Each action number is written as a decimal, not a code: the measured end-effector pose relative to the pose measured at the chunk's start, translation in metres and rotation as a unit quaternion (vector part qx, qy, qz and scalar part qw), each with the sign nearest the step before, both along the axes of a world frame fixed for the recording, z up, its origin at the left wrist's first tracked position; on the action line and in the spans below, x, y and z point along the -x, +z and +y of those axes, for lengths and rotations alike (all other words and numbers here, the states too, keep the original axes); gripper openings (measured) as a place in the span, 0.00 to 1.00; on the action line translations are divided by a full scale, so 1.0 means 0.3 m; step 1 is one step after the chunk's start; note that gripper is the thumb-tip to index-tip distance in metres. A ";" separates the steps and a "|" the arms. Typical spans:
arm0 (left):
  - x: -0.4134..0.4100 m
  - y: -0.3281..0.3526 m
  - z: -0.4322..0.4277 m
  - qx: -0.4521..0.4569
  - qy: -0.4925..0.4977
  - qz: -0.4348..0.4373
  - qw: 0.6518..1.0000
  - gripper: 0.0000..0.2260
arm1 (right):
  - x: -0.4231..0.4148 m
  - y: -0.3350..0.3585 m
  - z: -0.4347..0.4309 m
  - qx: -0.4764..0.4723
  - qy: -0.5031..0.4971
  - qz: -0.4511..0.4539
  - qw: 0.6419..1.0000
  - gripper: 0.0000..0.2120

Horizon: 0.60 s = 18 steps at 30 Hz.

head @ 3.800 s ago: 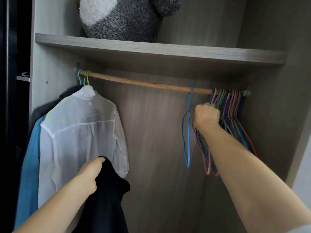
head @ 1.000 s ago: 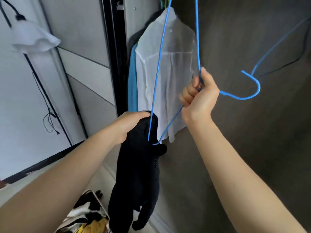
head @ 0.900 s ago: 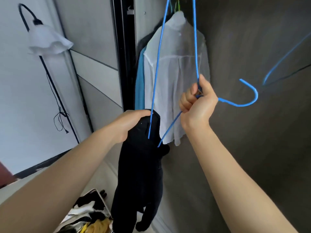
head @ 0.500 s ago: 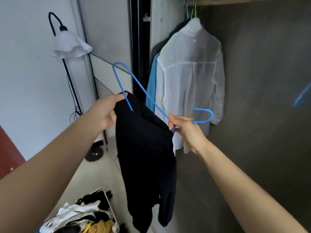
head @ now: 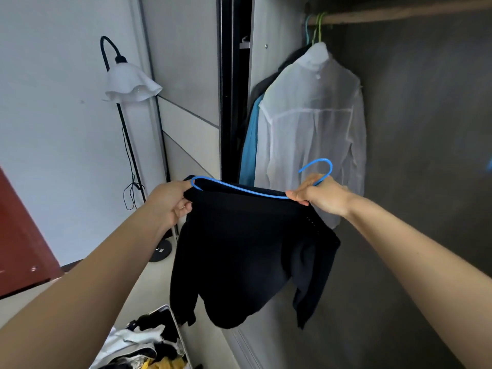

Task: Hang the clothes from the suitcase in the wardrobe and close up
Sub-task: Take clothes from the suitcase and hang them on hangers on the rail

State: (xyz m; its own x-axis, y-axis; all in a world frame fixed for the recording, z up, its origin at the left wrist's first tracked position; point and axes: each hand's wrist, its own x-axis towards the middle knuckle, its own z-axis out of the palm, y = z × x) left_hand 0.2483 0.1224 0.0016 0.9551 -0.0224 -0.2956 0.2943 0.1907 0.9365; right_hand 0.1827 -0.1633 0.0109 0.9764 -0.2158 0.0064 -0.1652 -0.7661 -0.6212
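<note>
Head view: you are fitting the hanger [head: 241, 189] into the black top [head: 247, 257], which hangs between your hands, nearer than the white shirt [head: 311, 123]. Your left hand [head: 170, 202] pinches the top's shoulder at the hanger's end; your right hand [head: 320, 197] grips the hanger's neck. Next, seat both shoulders and hook it on the rail [head: 399, 16].

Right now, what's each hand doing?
Left hand: gripping the black top at its shoulder.
Right hand: pinching the blue hanger near its hook.
</note>
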 end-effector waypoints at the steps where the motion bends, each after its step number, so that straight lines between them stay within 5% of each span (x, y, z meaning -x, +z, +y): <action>1: 0.005 0.002 0.002 -0.008 0.000 -0.003 1.000 0.05 | 0.003 0.002 0.000 0.033 -0.006 0.000 0.999 0.21; 4: 0.021 0.007 0.006 -0.139 -0.018 -0.103 0.985 0.06 | -0.002 -0.026 0.012 0.162 0.013 0.046 0.986 0.16; 7: 0.037 0.029 0.017 -0.271 -0.053 -0.225 0.934 0.05 | -0.021 0.030 0.023 0.113 0.054 0.058 0.990 0.22; 10: 0.045 0.068 0.000 -0.243 -0.051 -0.230 0.941 0.02 | -0.049 0.087 0.060 0.025 0.076 -0.002 0.997 0.20; 13: 0.063 0.090 -0.057 -0.209 -0.065 -0.232 0.948 0.02 | -0.058 0.071 0.159 0.155 0.129 0.069 0.977 0.19; 18: 0.075 0.100 -0.038 -0.272 -0.174 -0.311 0.894 0.10 | -0.045 0.181 0.132 0.042 0.127 0.021 0.991 0.22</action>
State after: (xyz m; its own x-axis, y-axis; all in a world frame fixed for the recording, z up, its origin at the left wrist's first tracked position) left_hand 0.2257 0.1110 0.0317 0.9017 -0.3642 0.2331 -0.3628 -0.3438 0.8661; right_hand 0.1960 -0.1237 0.0653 0.9990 0.0358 -0.0277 0.0147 -0.8353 -0.5496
